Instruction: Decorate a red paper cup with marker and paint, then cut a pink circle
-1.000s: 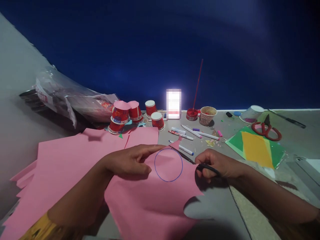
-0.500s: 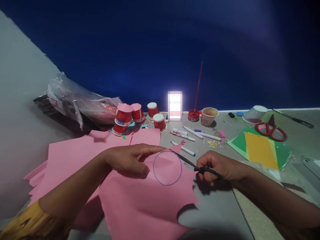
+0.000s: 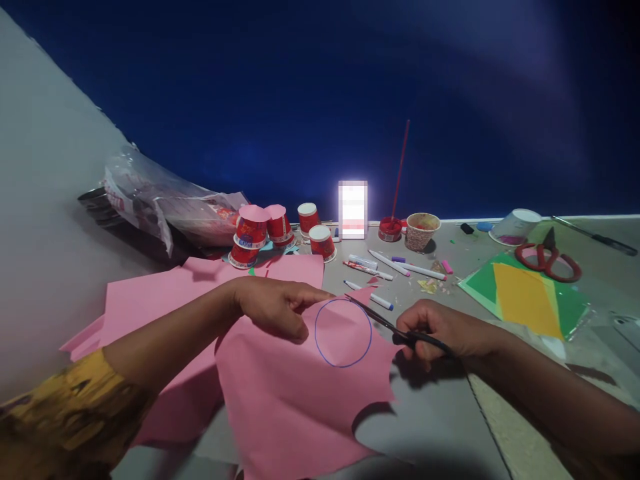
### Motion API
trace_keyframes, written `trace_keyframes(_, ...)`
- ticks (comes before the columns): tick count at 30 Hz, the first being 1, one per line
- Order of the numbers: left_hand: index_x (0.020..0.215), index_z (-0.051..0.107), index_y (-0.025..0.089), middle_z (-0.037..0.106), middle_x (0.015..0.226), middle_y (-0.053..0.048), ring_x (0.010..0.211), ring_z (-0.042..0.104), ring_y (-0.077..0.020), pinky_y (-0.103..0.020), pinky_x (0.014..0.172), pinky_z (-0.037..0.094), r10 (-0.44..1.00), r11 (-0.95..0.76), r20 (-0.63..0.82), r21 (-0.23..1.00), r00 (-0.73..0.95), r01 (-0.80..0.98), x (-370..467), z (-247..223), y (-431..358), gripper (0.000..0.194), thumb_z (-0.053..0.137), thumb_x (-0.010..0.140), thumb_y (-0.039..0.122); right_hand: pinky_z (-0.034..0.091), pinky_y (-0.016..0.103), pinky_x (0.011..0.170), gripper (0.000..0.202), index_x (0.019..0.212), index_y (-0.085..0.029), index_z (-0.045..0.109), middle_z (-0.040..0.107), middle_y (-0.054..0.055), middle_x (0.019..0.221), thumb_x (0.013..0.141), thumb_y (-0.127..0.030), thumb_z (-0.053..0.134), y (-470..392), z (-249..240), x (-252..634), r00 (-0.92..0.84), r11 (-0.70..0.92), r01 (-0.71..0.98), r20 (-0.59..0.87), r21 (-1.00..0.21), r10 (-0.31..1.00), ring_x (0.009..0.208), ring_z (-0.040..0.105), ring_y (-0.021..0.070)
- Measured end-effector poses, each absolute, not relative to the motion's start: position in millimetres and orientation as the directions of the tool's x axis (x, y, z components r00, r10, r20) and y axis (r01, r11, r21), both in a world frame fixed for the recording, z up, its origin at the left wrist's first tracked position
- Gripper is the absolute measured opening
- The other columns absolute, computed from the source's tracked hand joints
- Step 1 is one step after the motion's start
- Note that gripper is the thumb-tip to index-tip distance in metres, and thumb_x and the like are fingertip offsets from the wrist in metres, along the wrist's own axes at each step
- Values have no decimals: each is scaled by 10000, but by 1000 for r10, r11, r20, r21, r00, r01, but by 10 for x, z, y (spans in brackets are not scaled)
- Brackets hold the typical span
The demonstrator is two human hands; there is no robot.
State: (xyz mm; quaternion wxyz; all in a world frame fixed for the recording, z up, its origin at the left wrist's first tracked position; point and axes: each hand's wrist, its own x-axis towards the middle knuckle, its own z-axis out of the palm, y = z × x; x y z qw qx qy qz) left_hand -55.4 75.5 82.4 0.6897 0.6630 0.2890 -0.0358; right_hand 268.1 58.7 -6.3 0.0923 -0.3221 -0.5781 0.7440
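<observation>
A pink sheet of paper (image 3: 300, 393) with curved cut-outs along its right edge carries a blue drawn circle (image 3: 343, 333). My left hand (image 3: 273, 308) is closed on the sheet's upper part, its thumb on top and its forefinger stretched towards the circle. In my right hand (image 3: 433, 333) is a pair of black-handled scissors (image 3: 380, 317), fingers wrapped round the handles. Their blades lie at the paper's upper right edge, just outside the circle. How far apart the blades are, I cannot tell.
More pink sheets (image 3: 150, 300) lie to the left. Behind stand red paper cups (image 3: 250, 233), a paint pot (image 3: 390, 230) with a stick, a patterned cup (image 3: 421, 233) and a bright blurred screen (image 3: 353, 210). Several markers (image 3: 367, 295) and red-handled scissors (image 3: 547, 260) lie around.
The pink sheet has moved a little to the right and bunched slightly, my left hand moving with it. The scissors stay at the circle's upper edge. The whole view has shifted slightly.
</observation>
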Motion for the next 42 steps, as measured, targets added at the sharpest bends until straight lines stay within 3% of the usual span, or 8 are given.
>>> trace_keyframes(5,1260,731,191,770,1088,-30,947,702,-188,-204,767,563,254,141,-428,903,867,405,-454,739,827,507,754,758,125,402,190,481,554,675,-146,674,639,-13,554,566,-603,967,579,-54,2675,-784,-351,195,-361,-916,505,492,530,87)
trace_keyframes(10,1269,734,181,770,1124,-36,1014,706,-210,-219,821,582,222,124,-425,905,878,407,-409,726,883,495,763,775,181,371,185,451,530,661,-151,679,656,3,565,581,-593,959,595,-71,2694,-778,-340,191,-353,-921,519,511,554,104)
trace_keyframes(20,1293,735,216,782,1074,-24,979,720,-213,-226,800,576,188,118,-483,876,855,468,-437,776,955,532,758,765,151,300,175,418,346,679,-137,692,629,-7,531,655,-410,902,608,-101,2691,-767,-355,205,-375,-912,520,459,501,86)
trace_keyframes(26,1298,734,232,786,1003,-17,870,730,-222,-244,732,577,185,107,-526,851,830,515,-435,807,950,564,781,743,148,342,171,419,216,666,-139,701,631,-16,521,654,-295,850,599,-125,2683,-764,-358,220,-388,-907,515,453,530,90)
trace_keyframes(36,1266,713,184,795,1136,-45,1006,742,-235,-278,870,587,109,104,-551,834,827,542,-403,870,989,499,744,772,120,356,177,445,472,653,-139,670,664,17,563,594,-521,943,612,-79,2706,-780,-349,252,-403,-903,479,489,531,90)
trace_keyframes(42,1234,727,178,801,1136,-29,1034,756,-214,-234,858,573,58,96,-570,820,820,564,-398,890,1015,470,766,771,108,382,183,457,528,671,-141,679,642,-1,552,582,-577,964,633,-98,2718,-803,-329,267,-398,-906,444,486,519,87)
